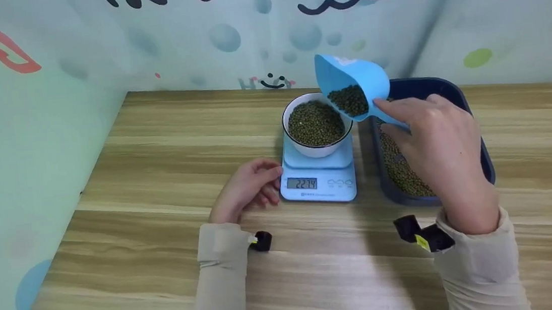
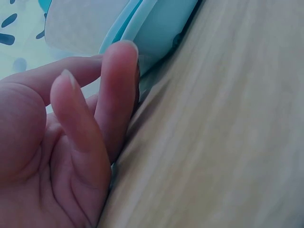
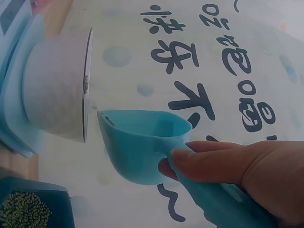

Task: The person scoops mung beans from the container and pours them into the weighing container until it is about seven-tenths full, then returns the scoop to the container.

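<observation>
My right hand (image 1: 439,137) grips the handle of a blue scoop (image 1: 375,77), which is tilted with its lip over the right rim of a white bowl (image 1: 312,150). Dark green beans (image 1: 349,101) lie inside the scoop. More green beans (image 1: 314,123) fill much of the bowl, which stands on a light blue kitchen scale (image 1: 320,195) with digits on its display. Beside the scale's left edge rests my left hand (image 1: 251,185), its fingertips touching the side and its fingers loosely bent around nothing. In the right wrist view, the scoop (image 3: 142,164) hangs apart from the bowl (image 3: 54,85).
A dark blue tub (image 1: 458,94) holding beans stands right of the scale, partly below my right forearm. The wooden table (image 1: 154,151) meets a printed backdrop (image 1: 226,63) at its back edge and left side.
</observation>
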{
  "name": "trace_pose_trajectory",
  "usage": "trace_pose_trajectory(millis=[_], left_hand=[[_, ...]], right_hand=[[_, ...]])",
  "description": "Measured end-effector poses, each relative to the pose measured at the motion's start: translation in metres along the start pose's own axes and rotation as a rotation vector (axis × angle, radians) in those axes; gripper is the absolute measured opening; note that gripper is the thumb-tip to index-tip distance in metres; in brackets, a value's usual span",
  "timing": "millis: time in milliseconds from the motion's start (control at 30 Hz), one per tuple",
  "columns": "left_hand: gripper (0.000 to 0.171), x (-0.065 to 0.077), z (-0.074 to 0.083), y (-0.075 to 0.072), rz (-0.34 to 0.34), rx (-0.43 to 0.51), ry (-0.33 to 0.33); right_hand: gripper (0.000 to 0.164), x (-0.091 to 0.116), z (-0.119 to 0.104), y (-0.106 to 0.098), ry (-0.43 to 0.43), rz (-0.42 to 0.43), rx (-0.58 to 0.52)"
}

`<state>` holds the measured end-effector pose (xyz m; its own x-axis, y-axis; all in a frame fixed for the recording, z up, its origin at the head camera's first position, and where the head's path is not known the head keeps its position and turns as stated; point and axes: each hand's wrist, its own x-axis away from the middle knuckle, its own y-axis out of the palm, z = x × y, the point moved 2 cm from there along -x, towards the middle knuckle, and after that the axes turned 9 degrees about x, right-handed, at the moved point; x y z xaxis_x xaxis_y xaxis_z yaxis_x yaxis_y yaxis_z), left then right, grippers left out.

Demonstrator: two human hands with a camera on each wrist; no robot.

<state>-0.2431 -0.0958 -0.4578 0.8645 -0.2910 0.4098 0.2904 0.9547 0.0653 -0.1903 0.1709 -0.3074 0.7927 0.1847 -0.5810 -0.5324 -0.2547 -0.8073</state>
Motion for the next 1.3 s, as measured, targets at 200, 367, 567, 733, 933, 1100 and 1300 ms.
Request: trace_pose_trajectory(millis=[200, 367, 567, 733, 933, 1100, 1300], left_hand=[[0.028, 0.001, 0.000, 0.000, -0.001, 0.001, 0.010], [0.028, 0.000, 0.000, 0.001, 0.007, -0.006, 0.020], [0.027, -0.003, -0.002, 0.000, 0.003, 0.004, 0.037], [0.030, -0.003, -0.002, 0.000, 0.000, 0.004, 0.021], [0.032, 0.007, 0.008, 0.003, -0.018, -0.002, 0.001], [0.032, 0.015, 0.016, 0.006, -0.022, -0.015, -0.005], [0.030, 0.006, 0.007, 0.002, -0.021, 0.002, 0.023]], right_hand=[[0.037, 0.000, -0.001, 0.002, 0.015, -0.038, 0.018], [0.038, 0.000, 0.000, 0.003, 0.021, -0.058, 0.006], [0.039, 0.000, -0.001, 0.004, 0.018, -0.066, -0.011], [0.038, -0.001, -0.006, 0.004, 0.015, -0.065, -0.016], [0.042, -0.001, -0.015, 0.005, 0.006, -0.085, -0.017], [0.045, 0.000, -0.018, 0.006, -0.012, -0.082, -0.019], [0.044, 0.001, -0.020, 0.005, -0.020, -0.065, -0.019]])
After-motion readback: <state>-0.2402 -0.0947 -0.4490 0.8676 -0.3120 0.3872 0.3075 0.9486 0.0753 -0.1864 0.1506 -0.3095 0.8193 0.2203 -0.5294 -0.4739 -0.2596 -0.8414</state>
